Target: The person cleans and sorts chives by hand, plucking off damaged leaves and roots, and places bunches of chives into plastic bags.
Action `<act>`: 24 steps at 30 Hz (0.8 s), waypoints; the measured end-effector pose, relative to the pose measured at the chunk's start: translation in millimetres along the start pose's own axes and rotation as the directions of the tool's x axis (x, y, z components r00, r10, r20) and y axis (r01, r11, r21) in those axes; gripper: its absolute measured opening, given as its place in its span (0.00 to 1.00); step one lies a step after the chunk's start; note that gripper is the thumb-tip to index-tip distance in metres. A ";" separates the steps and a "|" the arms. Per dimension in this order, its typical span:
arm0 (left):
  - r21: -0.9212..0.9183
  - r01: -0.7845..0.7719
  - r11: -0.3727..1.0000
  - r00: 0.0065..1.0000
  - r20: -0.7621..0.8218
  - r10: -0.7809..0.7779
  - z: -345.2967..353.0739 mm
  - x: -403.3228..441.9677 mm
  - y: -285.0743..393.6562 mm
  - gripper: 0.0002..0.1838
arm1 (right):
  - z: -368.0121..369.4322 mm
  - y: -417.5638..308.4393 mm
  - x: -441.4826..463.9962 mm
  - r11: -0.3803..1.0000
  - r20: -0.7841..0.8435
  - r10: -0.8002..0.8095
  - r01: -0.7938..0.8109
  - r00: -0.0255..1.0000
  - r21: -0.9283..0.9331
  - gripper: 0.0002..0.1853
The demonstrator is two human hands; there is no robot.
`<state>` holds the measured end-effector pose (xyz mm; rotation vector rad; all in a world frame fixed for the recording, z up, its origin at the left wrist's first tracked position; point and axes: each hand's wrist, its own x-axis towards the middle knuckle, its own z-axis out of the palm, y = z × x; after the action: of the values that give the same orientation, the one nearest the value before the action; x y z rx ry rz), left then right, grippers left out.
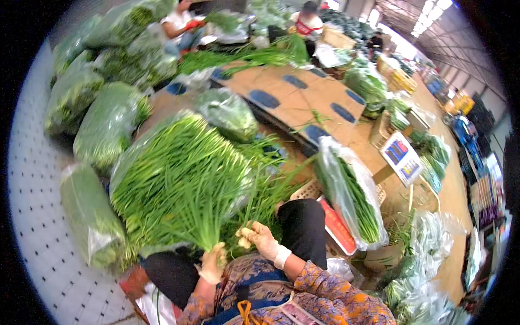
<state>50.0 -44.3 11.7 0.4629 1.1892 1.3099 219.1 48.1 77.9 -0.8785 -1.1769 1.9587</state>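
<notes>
My left hand, in a pale glove, is closed round the lower ends of a bunch of chives, whose long green leaves fan upward. Just to its right is my right hand, gloved too, with its fingers curled; whether anything is in them I cannot make out. In front of both hands lies a large heap of chives on clear plastic. Looser green leaves hang beside the heap, near my right knee.
Bagged greens are stacked at left. Right of my knee, a plastic bag of chives rests on a red-and-white scale with a display. A brown board with blue patches lies ahead. Two people sit beyond.
</notes>
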 end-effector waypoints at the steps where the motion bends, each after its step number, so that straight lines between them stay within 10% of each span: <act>1: -0.247 0.089 0.965 0.995 -0.025 -0.098 6.0 -4.3 12.9 0.12 | -2.0 -17.4 5.0 1.000 -0.073 0.027 -0.026 0.997 0.017 0.09; 5: -0.049 -0.106 0.993 0.988 -0.115 0.099 35.1 -9.9 49.9 0.12 | -48.7 28.8 34.3 0.680 -0.036 0.480 -0.398 0.877 -0.615 0.31; 9: 0.150 -0.061 0.987 0.998 0.035 0.056 53.2 3.6 52.7 0.15 | 19.2 -35.8 20.8 0.972 0.212 0.131 -0.083 0.968 -0.220 0.58; 10: 0.159 -0.065 0.985 0.997 0.044 0.058 62.8 12.5 44.4 0.15 | 29.1 -40.5 26.6 0.901 0.124 0.040 0.018 0.991 -0.434 0.59; 12: -0.416 -0.201 0.887 0.879 0.323 0.350 90.9 27.4 28.7 0.21 | 44.0 -51.9 29.0 0.805 0.048 -0.147 0.148 0.988 -0.575 0.57; 13: -0.407 -0.201 0.891 0.873 0.337 0.351 97.0 28.0 28.9 0.21 | 43.5 -48.0 36.0 0.832 0.021 -0.195 0.177 0.981 -0.526 0.49; 15: 0.194 -0.406 0.893 0.878 0.356 0.321 105.5 22.5 29.0 0.20 | 34.7 -64.6 30.0 0.837 -0.026 -0.248 0.201 0.968 -0.509 0.36; 18: 0.782 -0.452 0.430 0.892 0.392 0.224 112.7 18.9 32.2 0.18 | 11.4 -89.7 16.3 0.919 -0.007 -0.212 0.197 0.977 -0.343 0.26; 19: 0.836 -0.441 0.325 0.897 0.419 0.139 113.0 21.6 34.5 0.17 | 1.3 -115.4 4.1 0.856 0.019 -0.139 0.130 0.990 -0.500 0.32; 21: 0.886 -0.325 0.331 0.937 0.350 -0.017 119.7 48.3 42.5 0.14 | -27.2 -119.3 3.4 0.444 0.163 -0.614 0.509 0.772 -0.737 0.37; 22: 0.775 -0.629 0.070 0.766 0.602 0.225 125.1 66.4 48.8 0.12 | -42.7 -123.2 -2.9 0.444 0.219 -0.579 0.529 0.785 -0.723 0.39; 23: 0.785 -0.619 0.016 0.771 0.604 0.201 108.0 108.6 29.0 0.13 | -54.8 -138.6 -14.4 0.454 0.264 -0.544 0.543 0.797 -0.706 0.41; 24: 0.764 -0.606 -0.221 0.795 0.578 -0.181 158.1 99.9 72.8 0.16 | -64.2 -147.4 -25.6 0.406 0.248 -0.490 0.471 0.836 -0.783 0.42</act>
<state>132.5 119.3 93.5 2.2663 1.4561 -0.0180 315.7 109.2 193.7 -0.8262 -2.1284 0.8307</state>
